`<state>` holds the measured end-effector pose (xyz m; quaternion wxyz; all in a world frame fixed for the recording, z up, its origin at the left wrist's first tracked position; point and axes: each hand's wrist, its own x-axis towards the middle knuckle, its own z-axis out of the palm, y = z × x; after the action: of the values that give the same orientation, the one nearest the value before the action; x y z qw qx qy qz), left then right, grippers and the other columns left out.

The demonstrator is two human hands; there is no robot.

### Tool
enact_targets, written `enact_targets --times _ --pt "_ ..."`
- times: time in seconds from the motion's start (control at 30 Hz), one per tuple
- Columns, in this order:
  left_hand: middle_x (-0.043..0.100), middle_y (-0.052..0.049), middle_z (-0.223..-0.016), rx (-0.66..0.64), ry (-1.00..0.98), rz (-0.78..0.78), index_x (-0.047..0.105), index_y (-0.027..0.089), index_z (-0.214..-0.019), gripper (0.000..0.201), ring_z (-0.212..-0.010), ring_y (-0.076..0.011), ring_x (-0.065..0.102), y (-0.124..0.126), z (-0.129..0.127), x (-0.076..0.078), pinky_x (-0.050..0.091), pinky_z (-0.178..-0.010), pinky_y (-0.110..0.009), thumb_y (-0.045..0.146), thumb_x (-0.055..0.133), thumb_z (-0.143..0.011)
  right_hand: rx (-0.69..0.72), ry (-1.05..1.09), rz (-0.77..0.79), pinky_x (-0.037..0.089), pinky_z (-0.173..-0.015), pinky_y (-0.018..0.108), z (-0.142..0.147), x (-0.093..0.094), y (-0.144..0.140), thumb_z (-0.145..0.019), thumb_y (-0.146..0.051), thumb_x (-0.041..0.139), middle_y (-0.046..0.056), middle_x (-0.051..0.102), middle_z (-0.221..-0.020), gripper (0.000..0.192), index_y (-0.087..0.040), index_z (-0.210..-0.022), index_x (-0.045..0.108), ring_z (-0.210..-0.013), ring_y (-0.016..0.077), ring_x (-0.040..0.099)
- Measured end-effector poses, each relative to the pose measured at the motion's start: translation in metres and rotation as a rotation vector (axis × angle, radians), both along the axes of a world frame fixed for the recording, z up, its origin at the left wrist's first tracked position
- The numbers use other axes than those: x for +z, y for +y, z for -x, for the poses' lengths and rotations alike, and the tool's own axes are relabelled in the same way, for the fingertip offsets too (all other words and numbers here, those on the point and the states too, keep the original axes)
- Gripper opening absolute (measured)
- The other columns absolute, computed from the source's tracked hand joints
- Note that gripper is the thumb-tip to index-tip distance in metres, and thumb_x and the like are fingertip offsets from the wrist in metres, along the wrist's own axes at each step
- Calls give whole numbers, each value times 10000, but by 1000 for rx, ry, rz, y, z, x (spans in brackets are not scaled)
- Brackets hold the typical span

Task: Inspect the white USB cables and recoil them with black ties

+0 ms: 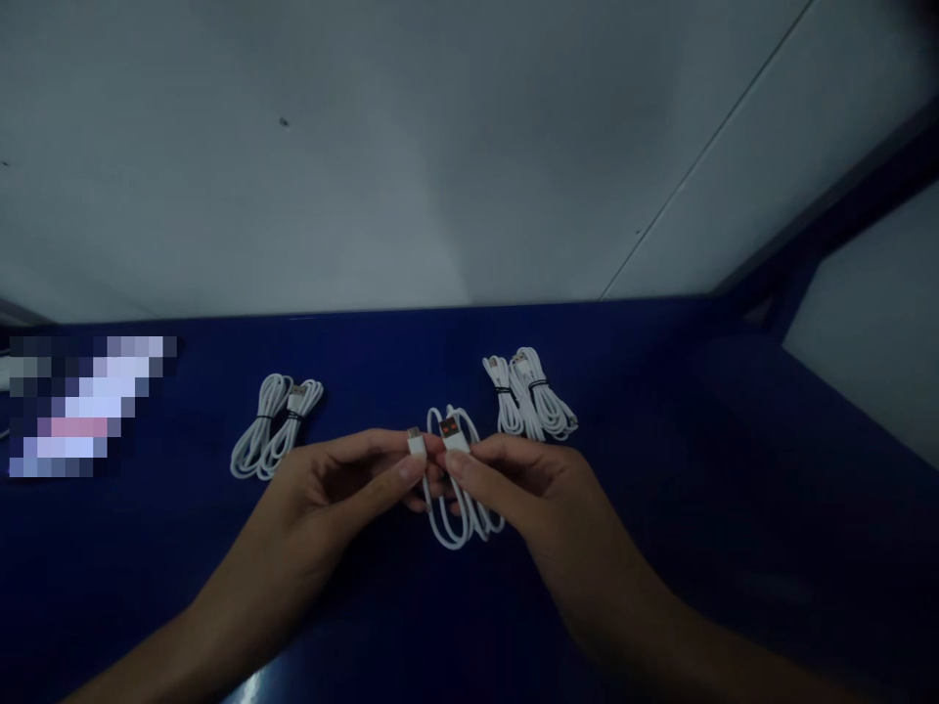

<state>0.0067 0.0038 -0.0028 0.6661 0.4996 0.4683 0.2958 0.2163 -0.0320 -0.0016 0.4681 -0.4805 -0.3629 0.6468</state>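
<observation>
A white USB cable (449, 533), looped into a loose coil, hangs between my hands above the blue table. My left hand (323, 499) pinches its smaller plug (416, 443) between thumb and forefinger. With thumb and fingers closed, my right hand (543, 489) grips the larger USB plug (450, 430), whose metal end points up and shows orange inside. The two plugs are side by side, a small gap apart. Some of the coil is hidden behind my right fingers.
On the blue table (660, 411), tied white cable bundles (268, 420) lie left of my hands. More tied bundles (539, 391) lie just beyond my right hand. A pixelated bright object (95, 411) is at far left. A pale wall panel (367, 196) rises behind the table.
</observation>
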Motion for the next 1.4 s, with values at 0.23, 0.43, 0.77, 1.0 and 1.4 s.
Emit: enact_targets --times 0.23,0.43,0.77,1.0,1.4 --pt "878 -18 -1191 -41 -6 33 875 325 -1253 207 -1049 -184 783 3 -1 1 570 -983 -279 336 736 -1101 -26 -29 26 609 -924 334 1 0 2 -985 -392 859 17 869 -901 174 -289 -849 896 -932 197 810" --pt "875 -11 -1170 -46 -15 35 880 325 -1233 192 -1030 -169 767 4 -2 1 559 -958 -255 339 750 -1093 -13 -42 15 607 -895 329 0 0 1 -993 -409 852 13 862 -888 204 -293 -829 891 -910 195 802" --pt "872 3 -1176 -52 -41 61 872 330 -1248 203 -1030 -155 767 2 -1 1 552 -939 -241 322 722 -1111 -8 -63 8 594 -854 309 -1 -2 2 -986 -432 860 -3 855 -879 206 -304 -826 889 -891 183 789" --pt "872 -7 -1192 -51 -48 70 873 320 -1240 199 -1037 -166 767 2 -1 1 551 -962 -254 319 726 -1107 -22 -70 10 600 -847 317 1 -1 2 -972 -421 870 4 856 -866 203 -300 -811 888 -878 188 789" --pt "878 -14 -1158 -57 -51 55 882 312 -1224 188 -1023 -171 772 3 -4 2 556 -940 -256 329 748 -1093 -15 -71 25 617 -842 322 0 1 0 -963 -443 875 11 851 -855 210 -298 -812 891 -869 196 795"
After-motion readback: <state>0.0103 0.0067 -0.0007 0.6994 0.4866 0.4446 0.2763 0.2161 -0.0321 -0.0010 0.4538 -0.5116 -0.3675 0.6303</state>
